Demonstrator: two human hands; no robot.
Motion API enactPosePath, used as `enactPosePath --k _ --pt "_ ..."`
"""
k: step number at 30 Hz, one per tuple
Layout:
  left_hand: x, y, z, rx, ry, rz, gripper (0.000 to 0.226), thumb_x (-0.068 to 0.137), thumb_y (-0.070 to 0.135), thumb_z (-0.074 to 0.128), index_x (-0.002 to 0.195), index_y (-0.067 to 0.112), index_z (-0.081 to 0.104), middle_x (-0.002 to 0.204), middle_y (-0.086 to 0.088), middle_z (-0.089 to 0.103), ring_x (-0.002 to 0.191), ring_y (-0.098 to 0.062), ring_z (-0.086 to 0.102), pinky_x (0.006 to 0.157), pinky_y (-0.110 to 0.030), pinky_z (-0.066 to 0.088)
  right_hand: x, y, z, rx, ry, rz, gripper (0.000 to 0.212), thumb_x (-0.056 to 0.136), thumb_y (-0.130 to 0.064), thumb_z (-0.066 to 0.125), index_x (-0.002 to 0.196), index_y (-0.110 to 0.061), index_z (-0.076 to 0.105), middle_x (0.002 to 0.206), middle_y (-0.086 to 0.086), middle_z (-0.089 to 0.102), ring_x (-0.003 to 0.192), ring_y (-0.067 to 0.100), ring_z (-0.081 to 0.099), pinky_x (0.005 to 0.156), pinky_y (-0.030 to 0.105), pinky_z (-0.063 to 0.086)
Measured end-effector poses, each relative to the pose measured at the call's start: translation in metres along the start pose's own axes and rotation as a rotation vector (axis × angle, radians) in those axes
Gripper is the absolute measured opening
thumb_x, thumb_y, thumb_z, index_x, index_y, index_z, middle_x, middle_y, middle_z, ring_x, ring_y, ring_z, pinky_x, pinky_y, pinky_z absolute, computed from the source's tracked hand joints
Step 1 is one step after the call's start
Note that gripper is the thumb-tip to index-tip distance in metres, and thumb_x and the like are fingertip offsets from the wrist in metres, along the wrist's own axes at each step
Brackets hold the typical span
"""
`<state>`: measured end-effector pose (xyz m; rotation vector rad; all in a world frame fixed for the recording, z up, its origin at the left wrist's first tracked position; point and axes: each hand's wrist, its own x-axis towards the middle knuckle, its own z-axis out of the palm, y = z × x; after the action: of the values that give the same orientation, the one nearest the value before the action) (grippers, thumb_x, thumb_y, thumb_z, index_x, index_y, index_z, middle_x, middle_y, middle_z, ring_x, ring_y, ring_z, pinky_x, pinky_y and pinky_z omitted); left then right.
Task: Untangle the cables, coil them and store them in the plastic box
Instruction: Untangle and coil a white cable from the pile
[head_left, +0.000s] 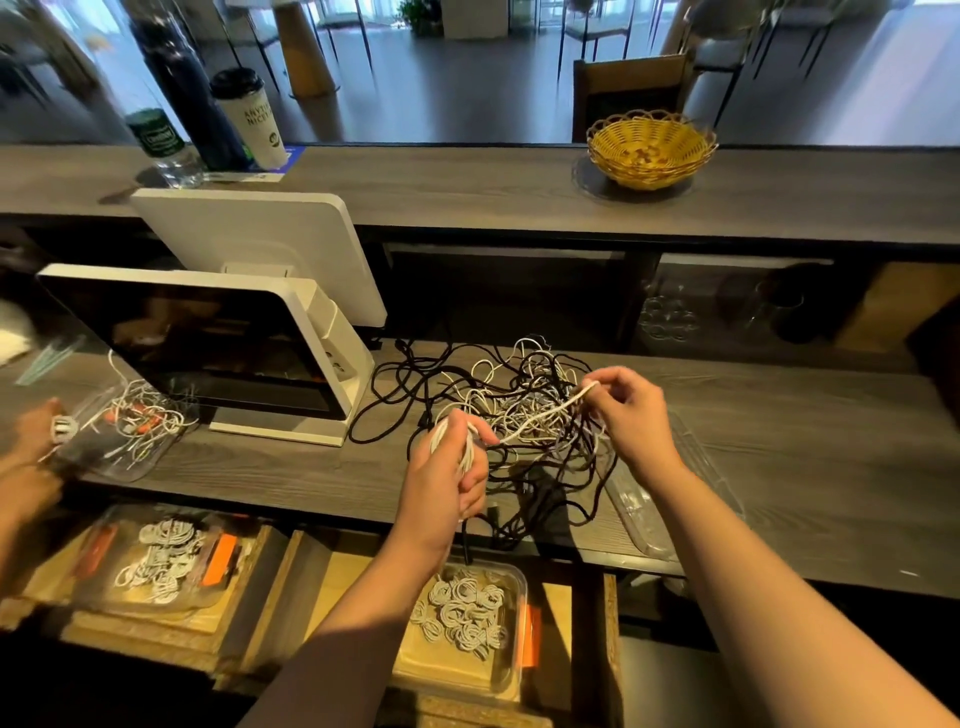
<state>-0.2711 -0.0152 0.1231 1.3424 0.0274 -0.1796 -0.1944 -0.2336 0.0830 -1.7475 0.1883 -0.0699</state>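
Two bare forearms reach in from the near edge. Left hand (451, 470) has its grip closed round a coil of white cable (464, 448) above the worktop (779, 447); right hand (631, 415) pinches the same cable's free stretch. Beyond lies the tangle of cables (519, 410) (black and white). Below the worktop's near edge sits a plastic box (511, 644) holding coiled cables.

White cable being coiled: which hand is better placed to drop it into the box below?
Probably the left hand: it grips the coil, directly above the plastic box. The right hand only pinches the loose strand.
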Motion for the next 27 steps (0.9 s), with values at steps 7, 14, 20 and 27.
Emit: enactPosePath --k 7,14,20,27 --pt "0.002 0.0 0.003 -0.048 -0.022 -0.045 0.046 0.097 0.05 0.038 0.089 0.009 0.057 0.055 -0.001 0.032 0.038 -0.008 0.024 0.036 -0.019 0.023 0.021 -0.031 -0.008 0.097 0.045 0.064 0.026 0.098 -0.04 0.059 0.095 -0.016 0.069 0.087 0.0 0.068 0.075 0.009 0.066 0.068 0.021 0.053" --pt "0.007 0.004 0.006 0.096 0.096 -0.094 0.045 0.09 0.057 0.045 0.076 0.015 0.051 0.053 0.003 0.033 0.041 -0.009 0.026 0.038 -0.022 0.021 0.022 -0.02 -0.005 0.018 -0.093 0.213 0.035 0.092 -0.047 0.066 0.089 -0.012 0.071 0.082 0.004 0.066 0.079 0.019 0.06 0.082 0.034 0.052" --pt "0.022 -0.005 0.004 0.46 0.199 -0.142 0.045 0.092 0.056 0.06 0.064 0.023 0.049 0.053 0.008 0.041 0.045 -0.01 0.036 0.049 -0.027 0.031 0.009 -0.026 0.005 -0.226 -0.287 0.064 0.024 0.097 -0.003 0.057 0.099 -0.021 0.072 0.097 0.0 0.073 0.092 0.01 0.07 0.09 0.032 0.057" --pt "0.04 -0.022 0.026 0.99 0.119 -0.041 0.046 0.087 0.072 0.053 0.078 0.028 0.06 0.065 0.005 0.063 0.055 -0.009 0.056 0.05 -0.026 0.042 -0.003 -0.035 0.024 -0.566 -0.49 -0.129 0.032 0.097 -0.014 0.061 0.128 -0.019 0.065 0.116 -0.004 0.07 0.105 0.007 0.064 0.094 0.027 0.053"
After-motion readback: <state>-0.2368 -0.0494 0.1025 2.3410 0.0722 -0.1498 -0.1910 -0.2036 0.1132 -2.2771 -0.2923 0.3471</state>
